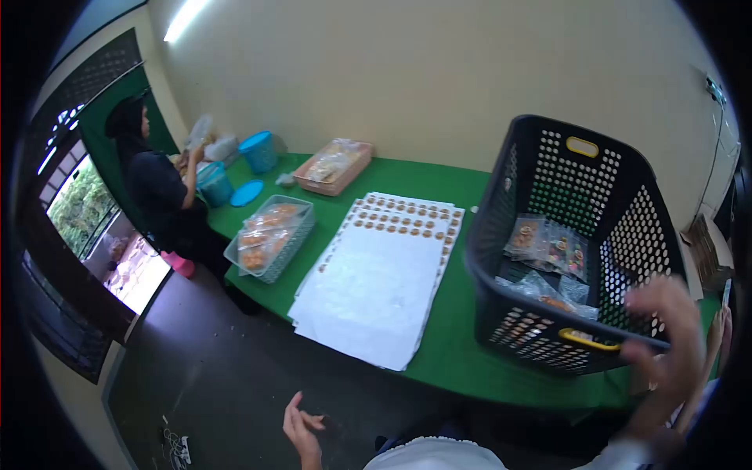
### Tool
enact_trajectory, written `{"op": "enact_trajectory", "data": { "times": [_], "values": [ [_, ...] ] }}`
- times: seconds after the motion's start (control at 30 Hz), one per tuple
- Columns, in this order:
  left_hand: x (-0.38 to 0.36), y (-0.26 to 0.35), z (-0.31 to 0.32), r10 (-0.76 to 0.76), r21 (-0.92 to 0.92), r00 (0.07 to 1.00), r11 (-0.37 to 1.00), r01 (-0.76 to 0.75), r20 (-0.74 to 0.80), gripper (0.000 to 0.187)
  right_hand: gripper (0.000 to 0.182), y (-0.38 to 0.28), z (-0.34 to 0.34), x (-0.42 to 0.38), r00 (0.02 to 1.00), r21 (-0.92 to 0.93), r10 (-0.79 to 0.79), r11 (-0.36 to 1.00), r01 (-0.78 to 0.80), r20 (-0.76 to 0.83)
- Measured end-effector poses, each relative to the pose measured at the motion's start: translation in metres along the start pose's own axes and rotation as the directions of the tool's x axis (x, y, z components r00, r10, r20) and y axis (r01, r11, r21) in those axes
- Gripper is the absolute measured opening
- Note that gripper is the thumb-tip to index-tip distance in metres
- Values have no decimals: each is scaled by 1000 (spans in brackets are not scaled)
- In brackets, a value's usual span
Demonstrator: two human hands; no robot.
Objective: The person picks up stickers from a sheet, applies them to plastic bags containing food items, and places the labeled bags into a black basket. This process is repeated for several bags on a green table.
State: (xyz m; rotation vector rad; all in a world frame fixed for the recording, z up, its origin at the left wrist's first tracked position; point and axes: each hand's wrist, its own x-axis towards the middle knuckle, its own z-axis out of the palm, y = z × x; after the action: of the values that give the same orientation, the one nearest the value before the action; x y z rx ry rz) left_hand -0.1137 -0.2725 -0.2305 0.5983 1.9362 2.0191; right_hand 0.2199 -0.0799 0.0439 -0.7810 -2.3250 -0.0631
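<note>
My left hand (302,429) hangs over the floor in front of the table, its fingers apart and nothing in them. At the right, my right hand (672,333) is raised by the near right corner of a large dark laundry basket (517,313), blurred, with thumb and fingers spread in a curve. The basket has a perforated wall and yellow handle grips. Inside it lie several small clear plastic packets (548,247) of snacks. Left of the basket, white paper sheets (368,290) lie stacked on the green table, with rows of small brown round pieces along the top and side edges.
A white basket (274,235) of orange snack packs and a pink basket (337,176) of packets stand on the green tablecloth (442,345). Blue tubs (258,151) are beyond. A person (157,172) handles a plastic bag at the far left. Another person's arm (717,337) shows at right.
</note>
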Motion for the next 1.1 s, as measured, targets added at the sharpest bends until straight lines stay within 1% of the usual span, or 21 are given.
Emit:
{"op": "enact_trajectory", "data": {
  "times": [0.03,0.07,0.1,0.17,0.2,0.23,0.3,0.33,0.37,0.4,0.47,0.5,0.53,0.57,0.73,0.83,0.9,0.93,1.0,1.03,1.1],
  "values": [
    [1,-4,-24,-46,-51,994,998,41,-102,30,38,-16,15,-10,993,224,-67,971,88,-99],
    [2,-6,-43,-100,-107,975,991,80,-200,33,39,-24,25,-15,971,379,-239,900,216,14],
    [6,-1,-54,-99,-119,971,990,74,-218,33,40,-30,38,-19,902,534,-419,788,306,101],
    [21,12,-82,27,-242,945,964,-111,-325,30,35,-50,128,-26,849,911,-525,378,164,65],
    [25,23,-83,46,-217,923,966,-138,-382,31,31,-69,160,-30,937,946,-341,320,46,70],
    [24,26,-91,49,-219,910,964,-152,-412,31,28,-92,189,-30,985,970,-143,235,-62,97],
    [24,29,-109,187,-196,941,949,-247,-283,31,25,-118,234,-21,950,879,-106,420,-226,295],
    [21,32,-117,197,-158,942,956,-246,-270,30,25,-126,253,-18,948,884,-123,412,-220,293],
    [19,33,-127,199,-148,939,958,-247,-279,30,25,-135,270,-17,908,838,-146,464,-287,392],
    [15,30,-138,184,-115,942,968,-223,-282,30,24,-142,281,-16,858,781,-158,517,-350,489],
    [5,13,-167,123,-21,953,991,-134,-277,32,25,-153,293,-11,842,762,-155,533,-369,516],
    [4,16,-171,126,-19,951,990,-136,-282,32,26,-156,298,-6,829,739,-151,558,-378,538],
    [-1,22,-174,42,-8,942,999,-47,-332,30,27,-158,305,-4,820,734,-135,543,-408,556],
    [-2,24,-177,-43,-5,923,999,45,-383,29,27,-160,312,-1,819,735,-144,546,-403,556],
    [29,15,-179,-60,-97,880,995,16,-471,29,24,-160,345,18,798,710,-141,564,-421,586],
    [60,12,-174,-76,-175,907,985,3,-414,28,28,-161,371,41,790,698,-136,573,-429,597],
    [84,7,-169,2,-172,950,983,-59,-313,30,29,-158,399,57,820,745,-177,552,-375,544],
    [97,3,-168,14,-176,947,982,-74,-322,30,29,-158,409,68,814,736,-172,557,-385,555],
    [125,-2,-163,10,-299,972,951,-82,-236,21,29,-157,426,93,819,729,-163,570,-377,551],
    [141,-1,-153,18,-302,969,949,-94,-245,21,30,-156,436,104,818,733,-152,556,-393,554],
    [175,6,-132,10,-246,915,962,-119,-403,36,30,-152,455,126,842,749,-153,558,-359,517]
  ]
}}
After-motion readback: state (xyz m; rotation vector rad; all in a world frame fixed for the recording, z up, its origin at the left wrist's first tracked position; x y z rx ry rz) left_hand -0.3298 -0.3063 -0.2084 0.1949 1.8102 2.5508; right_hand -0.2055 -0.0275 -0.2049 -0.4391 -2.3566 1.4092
